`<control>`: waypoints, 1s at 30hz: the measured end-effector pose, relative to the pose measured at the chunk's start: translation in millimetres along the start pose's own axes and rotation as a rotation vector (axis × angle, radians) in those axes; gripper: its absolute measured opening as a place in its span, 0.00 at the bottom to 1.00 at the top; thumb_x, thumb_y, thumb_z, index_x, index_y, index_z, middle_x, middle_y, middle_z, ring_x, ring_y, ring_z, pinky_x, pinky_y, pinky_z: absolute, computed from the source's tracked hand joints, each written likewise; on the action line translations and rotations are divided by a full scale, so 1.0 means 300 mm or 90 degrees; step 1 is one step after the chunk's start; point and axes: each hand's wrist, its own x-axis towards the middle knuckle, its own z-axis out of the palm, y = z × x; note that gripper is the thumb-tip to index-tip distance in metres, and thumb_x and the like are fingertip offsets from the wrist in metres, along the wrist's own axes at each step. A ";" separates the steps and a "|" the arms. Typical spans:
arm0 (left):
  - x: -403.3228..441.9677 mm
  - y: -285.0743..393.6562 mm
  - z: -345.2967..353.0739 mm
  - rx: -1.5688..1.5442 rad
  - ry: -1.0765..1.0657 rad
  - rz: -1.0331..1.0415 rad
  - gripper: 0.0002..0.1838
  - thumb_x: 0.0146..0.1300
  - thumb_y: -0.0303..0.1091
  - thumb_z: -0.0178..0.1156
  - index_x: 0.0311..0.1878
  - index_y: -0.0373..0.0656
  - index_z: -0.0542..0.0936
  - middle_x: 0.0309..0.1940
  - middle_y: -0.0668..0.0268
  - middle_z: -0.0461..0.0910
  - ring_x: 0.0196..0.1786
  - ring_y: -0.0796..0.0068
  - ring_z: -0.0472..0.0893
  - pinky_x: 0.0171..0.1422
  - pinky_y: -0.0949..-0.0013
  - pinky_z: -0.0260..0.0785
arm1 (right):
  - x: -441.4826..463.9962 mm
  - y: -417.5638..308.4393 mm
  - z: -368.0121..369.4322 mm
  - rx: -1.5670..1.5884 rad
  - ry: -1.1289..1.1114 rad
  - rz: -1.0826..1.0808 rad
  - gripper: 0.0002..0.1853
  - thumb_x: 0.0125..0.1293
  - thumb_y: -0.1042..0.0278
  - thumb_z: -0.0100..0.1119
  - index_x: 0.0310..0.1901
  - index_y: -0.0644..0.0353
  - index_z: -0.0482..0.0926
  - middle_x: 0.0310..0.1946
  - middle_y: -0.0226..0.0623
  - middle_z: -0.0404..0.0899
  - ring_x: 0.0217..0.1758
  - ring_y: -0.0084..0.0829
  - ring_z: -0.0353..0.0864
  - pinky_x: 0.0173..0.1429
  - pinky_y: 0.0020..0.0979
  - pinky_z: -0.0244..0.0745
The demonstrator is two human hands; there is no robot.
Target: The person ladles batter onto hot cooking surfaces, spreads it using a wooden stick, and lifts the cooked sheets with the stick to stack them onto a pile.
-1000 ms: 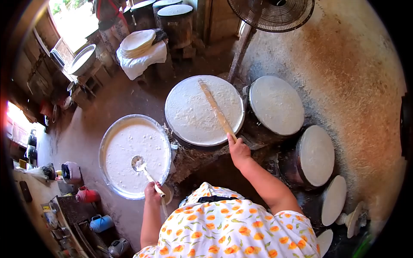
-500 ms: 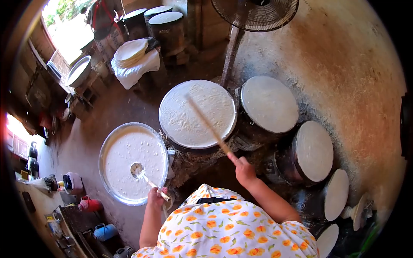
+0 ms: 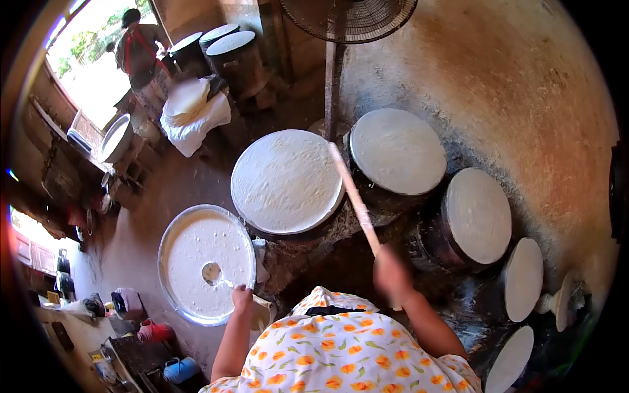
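My left hand [image 3: 242, 298] is closed round the handle of a ladle [image 3: 211, 273]. The ladle's round bowl rests in white, lumpy batter [image 3: 196, 245] inside a wide metal basin [image 3: 161, 265]. My right hand [image 3: 393, 278], blurred by motion, grips a long wooden stick [image 3: 356, 196]. Its tip lies between a large round drum top [image 3: 287, 181], coated in uneven white batter, and a smoother white round top [image 3: 398, 152] to the right. I cannot tell whether the stick touches either one.
More white-topped drums [image 3: 477, 216] curve along the wall on the right. A stack of flat white rounds [image 3: 187, 105] sits on a cloth-covered stand, with a person [image 3: 141, 49] beyond it. A fan [image 3: 354, 19] hangs above; a blue jug [image 3: 181, 370] is at lower left.
The stick has swung right, from over the middle of the large batter-coated top to beyond its right edge. The ladle stays in the basin. The person at the back now stands taller in view.
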 end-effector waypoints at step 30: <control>-0.247 1.430 -0.114 0.161 0.246 1.086 0.03 0.57 0.20 0.55 0.27 0.34 0.73 0.36 0.55 0.78 0.36 0.56 0.78 0.40 0.63 0.71 | -0.364 -0.035 0.043 0.261 0.018 0.263 0.35 0.60 0.82 0.46 0.69 0.41 0.61 0.23 0.27 0.74 0.19 0.16 0.68 0.22 0.21 0.67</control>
